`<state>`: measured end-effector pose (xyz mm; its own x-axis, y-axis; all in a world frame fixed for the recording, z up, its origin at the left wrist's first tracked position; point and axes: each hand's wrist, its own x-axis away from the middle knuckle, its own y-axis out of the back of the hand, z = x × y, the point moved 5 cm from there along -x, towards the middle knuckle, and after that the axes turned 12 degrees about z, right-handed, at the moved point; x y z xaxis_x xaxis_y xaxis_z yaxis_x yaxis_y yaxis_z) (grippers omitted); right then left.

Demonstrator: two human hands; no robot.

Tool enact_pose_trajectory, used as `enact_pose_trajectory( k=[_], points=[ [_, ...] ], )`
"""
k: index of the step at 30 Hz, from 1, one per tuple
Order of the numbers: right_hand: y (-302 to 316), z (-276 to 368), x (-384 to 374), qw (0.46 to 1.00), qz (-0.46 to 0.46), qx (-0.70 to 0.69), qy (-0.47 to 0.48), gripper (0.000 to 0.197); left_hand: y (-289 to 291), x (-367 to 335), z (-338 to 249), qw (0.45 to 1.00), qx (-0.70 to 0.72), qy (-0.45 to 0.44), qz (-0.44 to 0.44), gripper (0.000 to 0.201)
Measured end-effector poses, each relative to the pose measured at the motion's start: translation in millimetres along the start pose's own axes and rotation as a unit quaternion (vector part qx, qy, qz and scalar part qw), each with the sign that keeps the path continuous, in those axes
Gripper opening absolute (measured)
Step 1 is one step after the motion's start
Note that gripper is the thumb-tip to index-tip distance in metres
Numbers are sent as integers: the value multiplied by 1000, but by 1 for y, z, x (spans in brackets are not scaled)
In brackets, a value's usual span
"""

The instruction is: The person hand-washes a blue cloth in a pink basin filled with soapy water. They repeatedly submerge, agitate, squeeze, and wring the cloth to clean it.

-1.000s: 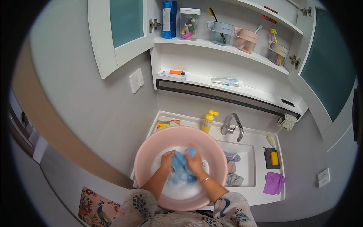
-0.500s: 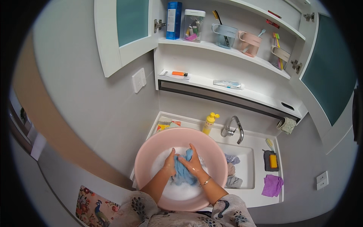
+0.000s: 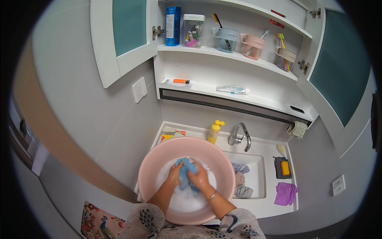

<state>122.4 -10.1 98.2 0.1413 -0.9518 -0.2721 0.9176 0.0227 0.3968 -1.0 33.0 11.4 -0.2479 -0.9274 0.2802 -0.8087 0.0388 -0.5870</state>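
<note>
A wide pink basin (image 3: 149, 171) holds white, sudsy water (image 3: 187, 203). Inside it, a wet light-blue cloth (image 3: 185, 181) is bunched between my two hands, above the suds. My left hand (image 3: 174, 173) grips the cloth's left side, thumb upward. On its right side, my right hand (image 3: 199, 179) is closed over the fabric, the fingers partly hidden by the back of the hand. A thin bracelet (image 3: 213, 194) circles my right wrist.
Right of the basin, a white sink (image 3: 256, 179) holds several crumpled cloths (image 3: 240, 179) below a chrome faucet (image 3: 238, 137). A yellow bottle (image 3: 215, 132) stands behind the basin. A purple cloth (image 3: 285, 194) and yellow soap bar (image 3: 285, 168) lie on the right counter. Open cabinet doors (image 3: 342, 67) flank the shelves.
My right hand has turned over and closed on the blue cloth; its fingers were spread upward before. Both hands have drawn the cloth tighter together. The whole view has shifted slightly.
</note>
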Motion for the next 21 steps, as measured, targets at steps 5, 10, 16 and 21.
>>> enact_pose_trajectory(
  k=[5,10,16,21],
  points=[
    [-41,-6,-7,980,46,190,-36,25,47,-32,58,989,149,8,2,24],
    [-12,7,-23,980,8,189,-68,24,-15,17,8,997,56,-1,-44,39],
    [-36,-10,-8,979,52,197,-9,26,8,1,33,992,69,99,30,54],
    [13,-52,-33,987,-37,65,-145,27,-28,17,5,986,13,145,80,47]
  ],
)
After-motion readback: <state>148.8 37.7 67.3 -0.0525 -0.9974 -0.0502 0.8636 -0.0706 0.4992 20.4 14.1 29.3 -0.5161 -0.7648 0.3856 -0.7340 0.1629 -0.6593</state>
